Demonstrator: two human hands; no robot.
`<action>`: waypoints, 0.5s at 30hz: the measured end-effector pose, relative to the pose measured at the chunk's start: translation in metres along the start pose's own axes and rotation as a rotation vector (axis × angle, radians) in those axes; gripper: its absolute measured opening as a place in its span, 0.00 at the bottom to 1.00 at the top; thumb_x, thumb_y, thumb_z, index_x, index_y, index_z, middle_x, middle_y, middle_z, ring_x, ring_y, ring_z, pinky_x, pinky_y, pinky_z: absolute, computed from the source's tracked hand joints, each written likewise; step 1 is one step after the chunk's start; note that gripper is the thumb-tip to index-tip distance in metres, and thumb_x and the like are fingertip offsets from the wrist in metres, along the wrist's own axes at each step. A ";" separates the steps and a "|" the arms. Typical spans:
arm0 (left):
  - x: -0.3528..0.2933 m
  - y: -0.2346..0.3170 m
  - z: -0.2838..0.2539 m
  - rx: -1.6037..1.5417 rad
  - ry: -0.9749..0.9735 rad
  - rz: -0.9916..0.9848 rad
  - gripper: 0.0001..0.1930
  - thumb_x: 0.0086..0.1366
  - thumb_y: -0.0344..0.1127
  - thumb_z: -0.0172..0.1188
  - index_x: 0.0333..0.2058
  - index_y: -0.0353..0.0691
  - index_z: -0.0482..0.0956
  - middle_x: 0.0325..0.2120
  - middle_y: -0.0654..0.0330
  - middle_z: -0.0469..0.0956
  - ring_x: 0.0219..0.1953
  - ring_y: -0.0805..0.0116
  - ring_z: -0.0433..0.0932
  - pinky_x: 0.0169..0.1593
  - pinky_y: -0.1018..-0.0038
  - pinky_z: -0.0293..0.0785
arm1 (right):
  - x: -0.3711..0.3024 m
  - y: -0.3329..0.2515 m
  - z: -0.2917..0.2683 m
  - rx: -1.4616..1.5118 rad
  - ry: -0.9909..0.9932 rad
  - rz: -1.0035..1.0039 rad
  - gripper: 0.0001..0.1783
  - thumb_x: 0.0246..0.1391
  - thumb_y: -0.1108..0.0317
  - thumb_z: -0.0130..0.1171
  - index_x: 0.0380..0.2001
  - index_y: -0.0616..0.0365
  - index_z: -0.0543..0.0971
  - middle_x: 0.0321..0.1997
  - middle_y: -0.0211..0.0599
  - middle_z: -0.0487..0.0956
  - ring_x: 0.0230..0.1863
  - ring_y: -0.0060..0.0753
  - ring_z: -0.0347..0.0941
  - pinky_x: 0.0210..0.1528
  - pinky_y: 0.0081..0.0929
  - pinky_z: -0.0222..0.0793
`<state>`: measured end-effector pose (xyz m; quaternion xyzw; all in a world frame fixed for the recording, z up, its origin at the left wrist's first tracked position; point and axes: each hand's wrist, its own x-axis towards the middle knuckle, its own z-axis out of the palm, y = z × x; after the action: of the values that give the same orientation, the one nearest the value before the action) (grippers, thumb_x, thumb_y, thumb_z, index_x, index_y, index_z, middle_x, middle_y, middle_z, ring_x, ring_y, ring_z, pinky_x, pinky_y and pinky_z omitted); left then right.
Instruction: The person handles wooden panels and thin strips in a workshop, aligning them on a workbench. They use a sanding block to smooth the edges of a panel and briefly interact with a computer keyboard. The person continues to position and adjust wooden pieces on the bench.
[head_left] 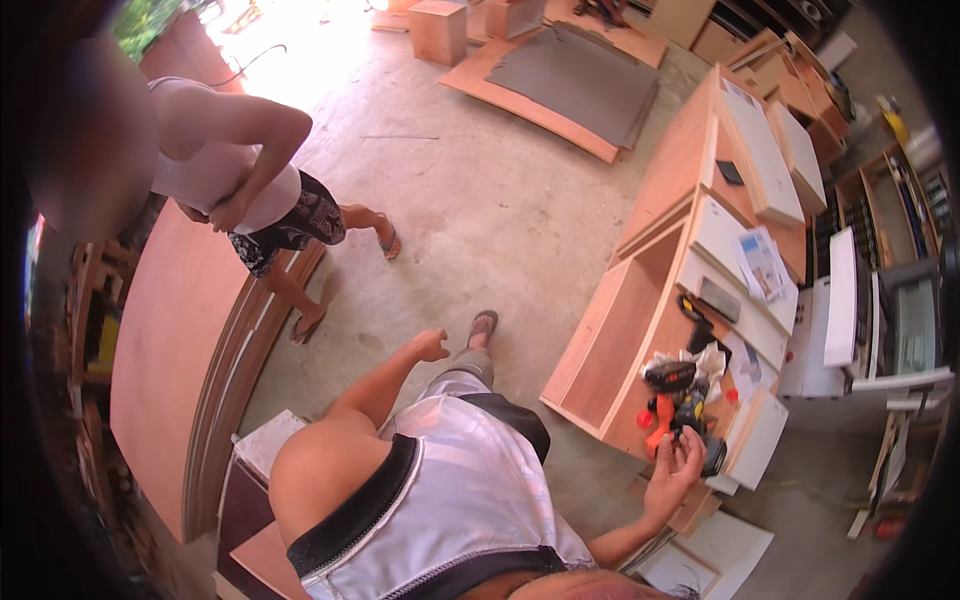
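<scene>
My left hand (431, 346) hangs in front of my body, away from any object, its fingers loosely bent and partly spread. At the right, my right hand (677, 472) reaches to the near end of a wooden cabinet (610, 345) with its thumb and fingers apart. Its fingertips are beside an orange tool (659, 425) and a dark cordless drill (690, 410); whether they touch is hard to tell. Another black power tool (669, 376) lies just beyond, next to crumpled white material (711, 364).
Papers (763, 264), a phone-like dark slab (729, 173) and white panels (760, 150) lie on the cabinet. A co-worker (235, 170) stands at the left beside stacked curved wooden panels (165, 370). A grey-topped board (575, 85) lies on the floor ahead.
</scene>
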<state>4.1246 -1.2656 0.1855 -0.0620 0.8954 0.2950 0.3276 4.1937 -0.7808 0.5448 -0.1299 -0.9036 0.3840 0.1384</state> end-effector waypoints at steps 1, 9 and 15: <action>-0.001 -0.031 0.011 -0.024 0.037 -0.069 0.32 0.57 0.47 0.67 0.59 0.37 0.73 0.46 0.43 0.83 0.52 0.48 0.81 0.55 0.59 0.77 | 0.021 -0.011 0.021 0.021 -0.076 -0.057 0.24 0.62 0.61 0.67 0.56 0.62 0.75 0.58 0.41 0.74 0.57 0.40 0.73 0.59 0.41 0.72; 0.023 -0.186 0.048 -0.456 0.152 -0.573 0.21 0.56 0.51 0.66 0.31 0.35 0.87 0.23 0.50 0.84 0.22 0.57 0.83 0.28 0.60 0.81 | 0.176 -0.104 0.247 0.239 -0.575 -0.223 0.26 0.62 0.59 0.67 0.56 0.64 0.75 0.56 0.43 0.77 0.55 0.38 0.75 0.58 0.34 0.72; 0.048 -0.134 -0.115 -0.934 0.910 -0.493 0.28 0.63 0.49 0.64 0.57 0.38 0.74 0.44 0.50 0.84 0.42 0.57 0.84 0.48 0.65 0.79 | 0.280 -0.217 0.409 -0.096 -0.970 -0.579 0.24 0.61 0.59 0.66 0.54 0.64 0.77 0.54 0.45 0.76 0.51 0.41 0.76 0.53 0.37 0.73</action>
<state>4.0642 -1.4365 0.1607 -0.5154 0.6830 0.5108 -0.0837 3.7632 -1.1002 0.4725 0.3084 -0.8789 0.3045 -0.1991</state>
